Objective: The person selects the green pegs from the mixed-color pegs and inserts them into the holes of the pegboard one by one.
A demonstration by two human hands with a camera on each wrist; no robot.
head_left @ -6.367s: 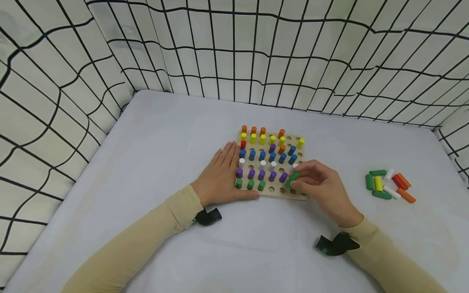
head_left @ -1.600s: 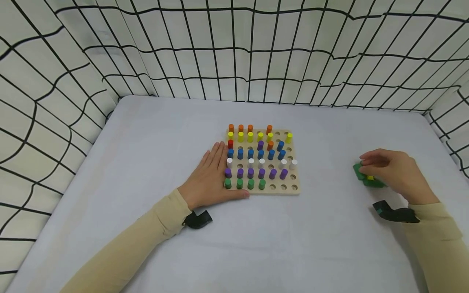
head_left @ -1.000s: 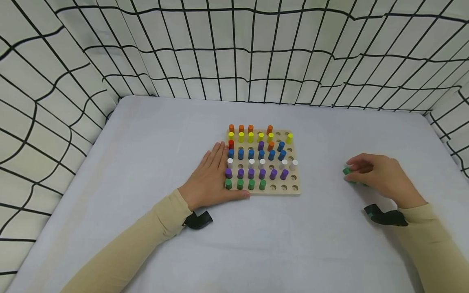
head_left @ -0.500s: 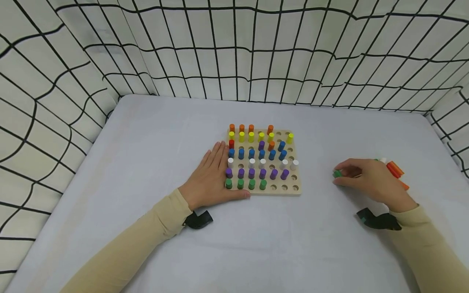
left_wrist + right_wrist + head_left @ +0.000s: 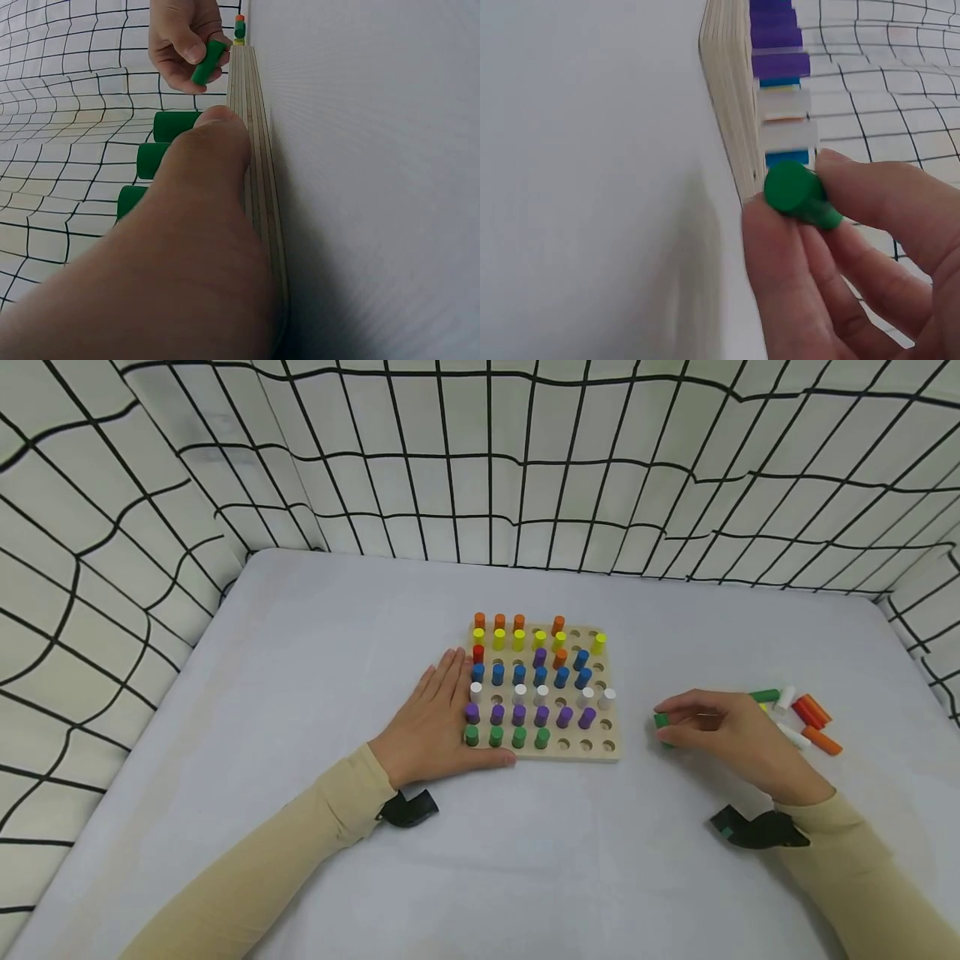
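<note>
A wooden pegboard (image 5: 551, 755) holds rows of upright pegs: orange, yellow, blue, white, purple and green, plus one red. My left hand (image 5: 431, 727) lies flat against its left side, fingers straight, with the thumb along the front edge. In the left wrist view that thumb (image 5: 217, 150) lies against the board's layered edge, beside several green pegs. My right hand (image 5: 720, 731) is just right of the board and pinches a green peg (image 5: 662, 727) between thumb and fingers. The right wrist view shows this green peg (image 5: 791, 187) end-on, the board behind it.
Loose pegs lie on the white table (image 5: 570, 860) behind my right hand, among them an orange peg (image 5: 822, 741), a red peg (image 5: 807, 712) and a green peg (image 5: 765, 696). Bare holes show in the board's front-right corner. White panels with a black grid (image 5: 517, 460) surround the table.
Earlier my right hand set a green peg into the front row, then went to the loose pegs. It has since brought another green peg leftward toward the board. My left hand has stayed against the board.
</note>
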